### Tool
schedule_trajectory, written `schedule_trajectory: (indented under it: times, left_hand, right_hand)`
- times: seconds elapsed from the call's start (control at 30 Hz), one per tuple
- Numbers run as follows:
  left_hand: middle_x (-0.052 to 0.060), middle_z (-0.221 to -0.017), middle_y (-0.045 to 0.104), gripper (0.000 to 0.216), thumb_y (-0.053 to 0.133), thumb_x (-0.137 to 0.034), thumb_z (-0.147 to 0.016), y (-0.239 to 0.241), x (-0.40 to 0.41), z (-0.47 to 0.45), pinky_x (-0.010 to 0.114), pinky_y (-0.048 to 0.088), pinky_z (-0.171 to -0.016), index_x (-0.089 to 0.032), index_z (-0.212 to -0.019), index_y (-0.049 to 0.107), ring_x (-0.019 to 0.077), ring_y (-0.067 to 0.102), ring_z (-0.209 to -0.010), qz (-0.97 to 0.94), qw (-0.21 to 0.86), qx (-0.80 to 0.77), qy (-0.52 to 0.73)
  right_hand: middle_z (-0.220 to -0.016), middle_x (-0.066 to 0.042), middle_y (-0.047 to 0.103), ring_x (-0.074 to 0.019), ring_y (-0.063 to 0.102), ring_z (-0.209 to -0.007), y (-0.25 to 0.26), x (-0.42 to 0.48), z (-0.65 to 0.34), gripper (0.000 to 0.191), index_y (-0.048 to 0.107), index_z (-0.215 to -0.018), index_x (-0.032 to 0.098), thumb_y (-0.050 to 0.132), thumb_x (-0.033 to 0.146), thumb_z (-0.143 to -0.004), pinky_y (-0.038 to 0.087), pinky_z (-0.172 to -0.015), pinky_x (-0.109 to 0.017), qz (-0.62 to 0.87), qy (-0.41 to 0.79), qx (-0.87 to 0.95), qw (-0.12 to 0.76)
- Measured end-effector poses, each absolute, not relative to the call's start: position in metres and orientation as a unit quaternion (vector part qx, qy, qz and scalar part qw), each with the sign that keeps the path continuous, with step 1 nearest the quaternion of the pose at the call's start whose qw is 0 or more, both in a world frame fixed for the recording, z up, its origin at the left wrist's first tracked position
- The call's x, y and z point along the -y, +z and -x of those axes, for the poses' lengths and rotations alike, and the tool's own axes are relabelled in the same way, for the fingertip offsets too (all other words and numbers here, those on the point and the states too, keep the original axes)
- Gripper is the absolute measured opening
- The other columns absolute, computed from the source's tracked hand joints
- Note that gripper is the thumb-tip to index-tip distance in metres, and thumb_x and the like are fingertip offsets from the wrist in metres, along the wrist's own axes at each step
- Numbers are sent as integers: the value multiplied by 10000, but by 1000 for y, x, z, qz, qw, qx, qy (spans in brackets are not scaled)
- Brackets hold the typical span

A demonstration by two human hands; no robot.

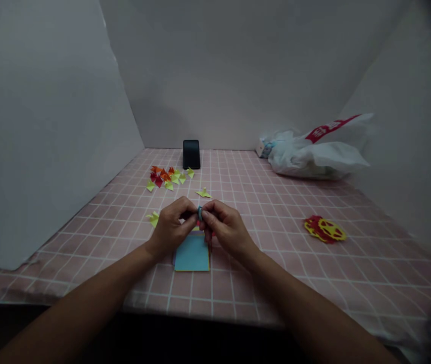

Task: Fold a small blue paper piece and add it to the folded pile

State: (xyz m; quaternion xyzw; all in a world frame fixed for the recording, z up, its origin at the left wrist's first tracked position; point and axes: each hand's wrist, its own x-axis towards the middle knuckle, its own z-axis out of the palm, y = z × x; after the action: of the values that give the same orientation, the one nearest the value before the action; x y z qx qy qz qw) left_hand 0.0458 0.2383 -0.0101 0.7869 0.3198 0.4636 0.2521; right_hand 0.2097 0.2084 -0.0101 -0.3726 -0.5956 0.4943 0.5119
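Note:
My left hand (172,227) and my right hand (226,227) meet over the pink checked tablecloth (276,242), both pinching a small folded blue paper piece (199,213) between thumbs and fingertips. Just below the hands lies a stack of square papers (192,255) with a blue sheet on top and a yellow edge showing. A yellow-green folded piece (153,218) lies left of my left hand, and another yellow-green folded piece (203,193) lies just beyond the hands.
A pile of red, orange and yellow-green folded pieces (168,177) lies at the far left. A black phone (191,154) leans against the back wall. A white plastic bag (314,149) sits far right. A red-and-yellow paper cutout (325,230) lies right. White boards enclose the table.

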Motion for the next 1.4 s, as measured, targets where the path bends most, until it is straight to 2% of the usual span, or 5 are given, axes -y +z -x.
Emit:
schedule_trajectory:
  times: [0.6,0.8,0.97,1.13,1.4]
  left_hand:
    - [-16,-705,562,119,593,-106,-844,-8,-236,-46,234,410,-596,-183,-754,575,110,533,-648,-794,241,-323,456]
    - [-1,-757,587,77,604,-140,-858,-12,-237,-46,261,468,-633,-185,-802,576,125,571,-679,-764,288,-342,466]
    - [27,-876,597,74,637,-168,-846,-17,-240,-46,274,522,-668,-193,-838,568,145,618,-761,-725,318,-328,515]
    - [32,-870,593,66,622,-154,-848,-18,-241,-45,267,522,-658,-195,-829,574,150,608,-770,-744,281,-331,508]
    - [27,-831,587,101,570,-98,-859,-12,-240,-46,269,484,-654,-194,-827,559,152,580,-760,-796,205,-314,475]
  right_hand:
    - [-661,34,603,-70,529,-450,-12,-209,-209,127,556,-821,194,560,296,-895,429,-432,-203,398,473,609,497]
    - [-610,50,567,-71,519,-422,-7,-208,-207,134,537,-743,198,577,270,-849,407,-409,-203,440,437,577,531]
    - [-578,61,573,-75,513,-410,-7,-210,-207,138,510,-746,204,580,292,-826,408,-405,-200,438,471,519,563]
    - [-615,52,583,-85,533,-436,-10,-210,-207,150,518,-768,204,571,324,-839,437,-428,-212,421,502,526,542]
    - [-704,7,574,-115,529,-595,-13,-211,-209,131,573,-762,196,619,298,-830,437,-524,-235,442,411,599,526]
